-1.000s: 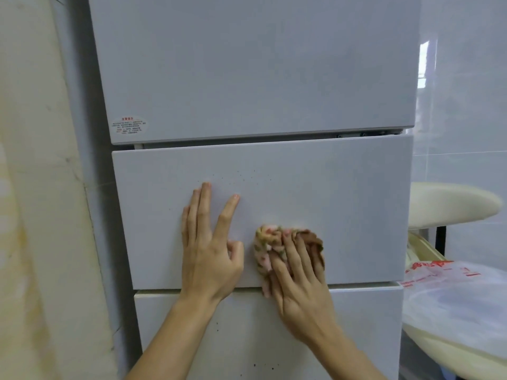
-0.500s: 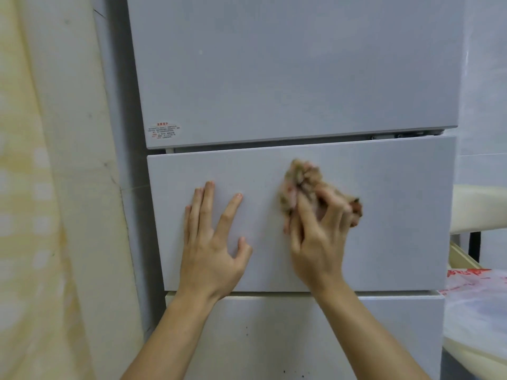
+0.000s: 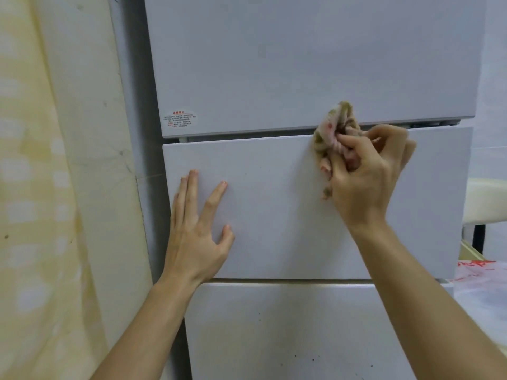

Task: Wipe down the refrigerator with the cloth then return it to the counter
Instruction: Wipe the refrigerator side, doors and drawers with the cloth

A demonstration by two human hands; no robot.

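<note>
Wiping along the top edge of the middle drawer front

The right hand (image 3: 367, 171) bunches a crumpled cream-and-pink floral cloth (image 3: 333, 127) in its curled fingers. It presses the cloth against the pale grey, flat-fronted refrigerator (image 3: 301, 64) at the upper right edge of the middle drawer panel (image 3: 274, 215). The wad overlaps the seam under the top door, probably so that its folds reach into the gap. The left hand (image 3: 197, 234) lies flat on the same panel near its left edge, fingers straight and spread, holding nothing — it seems to brace the drawer shut against the push of the wiping. The bottom panel (image 3: 274, 338) shows dark specks, so I judge the wiping unfinished. No counter is in view.
</note>
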